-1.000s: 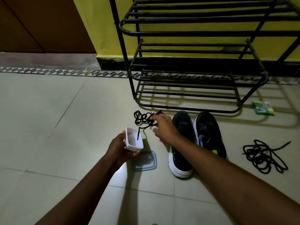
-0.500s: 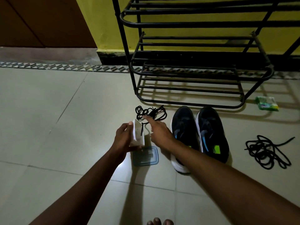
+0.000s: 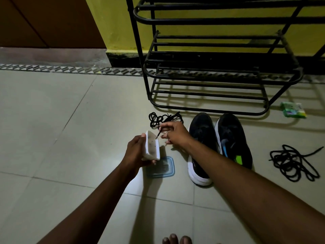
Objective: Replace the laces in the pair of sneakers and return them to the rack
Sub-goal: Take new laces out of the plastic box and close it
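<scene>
View from above of a person's two bare forearms reaching out over a pale tiled floor. The left hand grips a small white container, fingers curled round its back, holding it in the air tipped on its side so that its open mouth faces right. The right hand pinches one end of a black lace between thumb and forefinger; the short stiff tip hangs down to the container's mouth, while the rest of the lace lies in a loose tangle on the floor just beyond the hand. Under the container, a clear lid with a blue rim lies flat on the tiles. Just right of the hands, a pair of black sneakers with white soles stands side by side on the floor, toes towards a black metal rack, and the right forearm crosses over the nearer shoe. A second black lace lies in a heap well to the right of the shoes. The rack stands against a yellow wall, and a small green packet sits on the floor by its right foot. A few bare toes show at the bottom edge.
</scene>
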A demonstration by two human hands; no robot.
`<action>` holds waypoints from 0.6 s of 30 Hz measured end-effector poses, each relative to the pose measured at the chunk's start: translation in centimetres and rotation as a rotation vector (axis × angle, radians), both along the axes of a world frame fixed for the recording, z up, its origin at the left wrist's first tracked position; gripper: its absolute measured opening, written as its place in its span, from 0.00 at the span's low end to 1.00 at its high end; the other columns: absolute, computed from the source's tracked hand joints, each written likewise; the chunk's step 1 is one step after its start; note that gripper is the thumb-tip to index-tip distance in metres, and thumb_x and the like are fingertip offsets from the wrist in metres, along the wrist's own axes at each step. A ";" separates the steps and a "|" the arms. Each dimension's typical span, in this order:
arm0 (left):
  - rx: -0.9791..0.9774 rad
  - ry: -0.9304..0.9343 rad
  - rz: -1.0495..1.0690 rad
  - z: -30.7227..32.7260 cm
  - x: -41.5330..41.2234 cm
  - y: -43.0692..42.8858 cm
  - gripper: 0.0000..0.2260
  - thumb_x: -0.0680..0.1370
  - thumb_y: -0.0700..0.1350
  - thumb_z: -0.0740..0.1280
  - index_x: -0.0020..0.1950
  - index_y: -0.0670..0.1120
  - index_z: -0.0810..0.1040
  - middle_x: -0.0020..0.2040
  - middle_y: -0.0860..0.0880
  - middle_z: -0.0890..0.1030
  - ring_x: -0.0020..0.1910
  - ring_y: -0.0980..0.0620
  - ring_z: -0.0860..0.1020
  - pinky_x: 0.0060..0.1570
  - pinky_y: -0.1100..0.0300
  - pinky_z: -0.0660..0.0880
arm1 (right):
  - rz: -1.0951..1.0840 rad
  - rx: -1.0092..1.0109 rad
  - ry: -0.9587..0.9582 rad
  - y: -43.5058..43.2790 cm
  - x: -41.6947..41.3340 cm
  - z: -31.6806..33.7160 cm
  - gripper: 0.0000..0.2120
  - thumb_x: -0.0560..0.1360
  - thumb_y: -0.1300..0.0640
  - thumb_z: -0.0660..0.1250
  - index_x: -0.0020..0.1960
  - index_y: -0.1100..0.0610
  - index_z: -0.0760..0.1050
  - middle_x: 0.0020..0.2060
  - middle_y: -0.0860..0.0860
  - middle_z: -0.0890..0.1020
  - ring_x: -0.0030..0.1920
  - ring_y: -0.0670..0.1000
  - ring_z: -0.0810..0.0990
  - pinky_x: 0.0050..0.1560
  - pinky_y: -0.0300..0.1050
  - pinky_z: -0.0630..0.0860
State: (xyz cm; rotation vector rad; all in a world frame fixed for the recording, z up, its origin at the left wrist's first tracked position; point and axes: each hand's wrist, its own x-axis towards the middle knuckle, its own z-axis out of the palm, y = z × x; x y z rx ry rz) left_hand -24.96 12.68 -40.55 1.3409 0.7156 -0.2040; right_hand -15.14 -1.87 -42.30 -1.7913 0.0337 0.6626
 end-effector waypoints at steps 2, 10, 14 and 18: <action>0.015 0.004 0.014 0.0 0.1 0.0 0.15 0.84 0.55 0.62 0.62 0.45 0.78 0.55 0.40 0.82 0.49 0.40 0.82 0.44 0.42 0.82 | 0.044 -0.094 -0.101 0.1 0.6 0.1 0.29 0.76 0.73 0.61 0.71 0.51 0.73 0.66 0.49 0.78 0.58 0.51 0.80 0.50 0.48 0.81; 0.076 -0.021 0.068 -0.6 -0.1 1.3 0.17 0.83 0.57 0.63 0.65 0.48 0.76 0.62 0.41 0.78 0.59 0.37 0.79 0.45 0.40 0.83 | 0.280 -0.544 -0.356 -0.6 -2.1 -0.2 0.26 0.71 0.66 0.68 0.65 0.52 0.68 0.62 0.55 0.71 0.62 0.58 0.73 0.57 0.52 0.76; 0.075 -0.026 0.122 -0.5 -0.3 1.2 0.17 0.83 0.56 0.62 0.67 0.47 0.75 0.61 0.43 0.78 0.58 0.40 0.78 0.40 0.46 0.84 | 0.578 -0.756 -0.417 -0.2 -5.9 -1.2 0.32 0.65 0.50 0.79 0.64 0.50 0.69 0.60 0.52 0.69 0.62 0.57 0.69 0.58 0.57 0.75; 0.086 -0.049 0.101 -0.5 -0.6 1.2 0.11 0.85 0.49 0.63 0.66 0.50 0.74 0.61 0.45 0.78 0.54 0.46 0.79 0.35 0.54 0.82 | 0.772 -0.981 -0.540 0.7 -7.7 -1.2 0.49 0.62 0.46 0.82 0.75 0.54 0.61 0.66 0.57 0.68 0.66 0.60 0.67 0.63 0.59 0.71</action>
